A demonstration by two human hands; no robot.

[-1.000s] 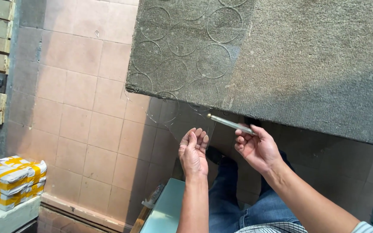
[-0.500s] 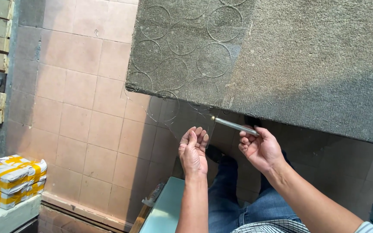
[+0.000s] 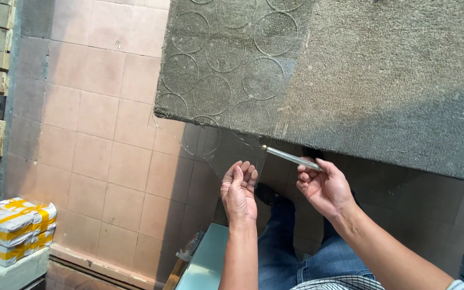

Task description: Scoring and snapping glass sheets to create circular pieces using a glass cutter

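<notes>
The glass sheet (image 3: 226, 134), scored with circles, is barely made out where it overhangs the carpeted table (image 3: 382, 80) at frame centre. The left hand (image 3: 239, 190) is cupped under its edge, fingers loosely curled. The right hand (image 3: 323, 188) is closed on a slim metal cutter (image 3: 288, 156), tip at the glass.
</notes>
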